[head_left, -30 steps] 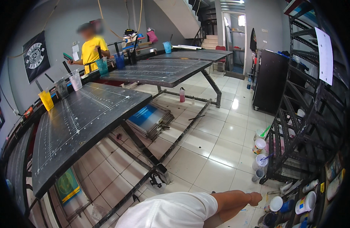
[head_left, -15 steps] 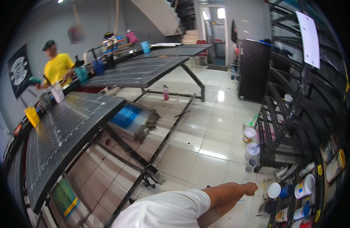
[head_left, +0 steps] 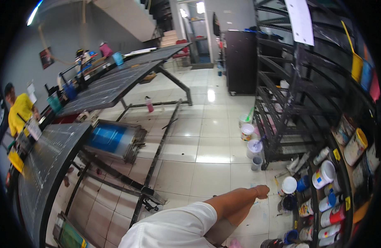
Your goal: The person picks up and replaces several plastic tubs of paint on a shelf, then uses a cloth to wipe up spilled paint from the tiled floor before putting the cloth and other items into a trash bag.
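My left arm reaches out from a white short sleeve [head_left: 174, 221] at the lower middle, and my left hand [head_left: 262, 191] hangs over the tiled floor. Its fingers look curled together, and no object shows in them. Nearest to it is a white-lidded paint tub [head_left: 289, 185], a little to the right and apart from the hand. Beside that tub stand a blue container [head_left: 303, 183] and a dark, stained pot [head_left: 287, 203]. My right hand is out of view.
Shelves with paint tubs [head_left: 324, 174] line the right side. A black metal rack [head_left: 281, 103] stands behind several floor buckets [head_left: 254, 149]. Long dark printing tables [head_left: 54, 159] fill the left, with framed screens [head_left: 112, 138] below. A person in yellow [head_left: 21, 111] stands beyond them.
My view has swung to the right, so tables and person sit farther left and more of the paint shelves shows. My left hand keeps much the same pose.
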